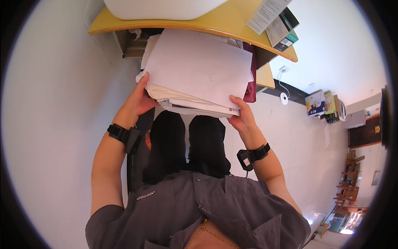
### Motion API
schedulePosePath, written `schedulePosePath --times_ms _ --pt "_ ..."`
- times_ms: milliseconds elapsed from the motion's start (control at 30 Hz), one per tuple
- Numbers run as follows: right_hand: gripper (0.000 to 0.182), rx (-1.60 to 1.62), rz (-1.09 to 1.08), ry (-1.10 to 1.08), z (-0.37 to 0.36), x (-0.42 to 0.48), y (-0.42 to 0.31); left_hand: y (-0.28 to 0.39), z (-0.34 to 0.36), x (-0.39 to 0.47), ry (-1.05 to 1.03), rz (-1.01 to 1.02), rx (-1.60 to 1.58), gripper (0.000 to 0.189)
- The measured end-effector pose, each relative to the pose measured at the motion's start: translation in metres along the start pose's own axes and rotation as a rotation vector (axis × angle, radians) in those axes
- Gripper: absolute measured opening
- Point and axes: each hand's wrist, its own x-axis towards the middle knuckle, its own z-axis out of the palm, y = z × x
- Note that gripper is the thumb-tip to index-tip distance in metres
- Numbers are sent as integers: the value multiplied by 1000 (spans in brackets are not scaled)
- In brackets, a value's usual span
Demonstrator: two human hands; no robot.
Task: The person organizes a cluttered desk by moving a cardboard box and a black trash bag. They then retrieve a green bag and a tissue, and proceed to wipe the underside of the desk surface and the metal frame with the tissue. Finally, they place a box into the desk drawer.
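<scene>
Both my hands grip a thick stack of papers (pixel 199 68) by its near corners. My left hand (pixel 141 98) has its thumb on top and its fingers beneath the left corner. At the right corner, my right hand (pixel 242 112) holds the stack the same way. A blank white sheet lies uppermost, with cream and white sheets layered below. The far end of the stack reaches under the yellow tabletop (pixel 199 26), into the open compartment (pixel 133 46). To the stack's right, a dark red folder or bag (pixel 251 90) shows its edge.
A white container (pixel 164 7) stands on the tabletop, with small printed boxes (pixel 279 31) at the right. A white cable hangs from a wall socket (pixel 283 69). Several boxes (pixel 323 104) sit on the floor along the wall. Wooden chairs (pixel 349 186) are farther right.
</scene>
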Motion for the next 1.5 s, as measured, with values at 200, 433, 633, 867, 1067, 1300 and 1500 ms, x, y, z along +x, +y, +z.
schedulePosePath --times_ms 200,433,633,867,1067,1300,1500 --pt "64 63 -3 -247 -17 8 -13 9 19 10 71 67 84 63" --pt "61 -107 -365 -311 -13 8 -27 14 25 11 146 -62 227 52" --pt "57 -265 -198 -83 -16 14 -27 9 37 8 172 -47 420 45" --pt "57 -222 -192 -71 -33 16 -14 -6 32 6 155 107 528 55" --pt "59 -207 -176 -16 -34 9 -9 -12 20 6 108 100 516 56" --pt "61 -193 -128 21 -45 14 -4 -11 21 14 164 -23 510 59" --pt "62 -188 -87 36 -34 14 -6 -10 15 13 195 -52 493 61"
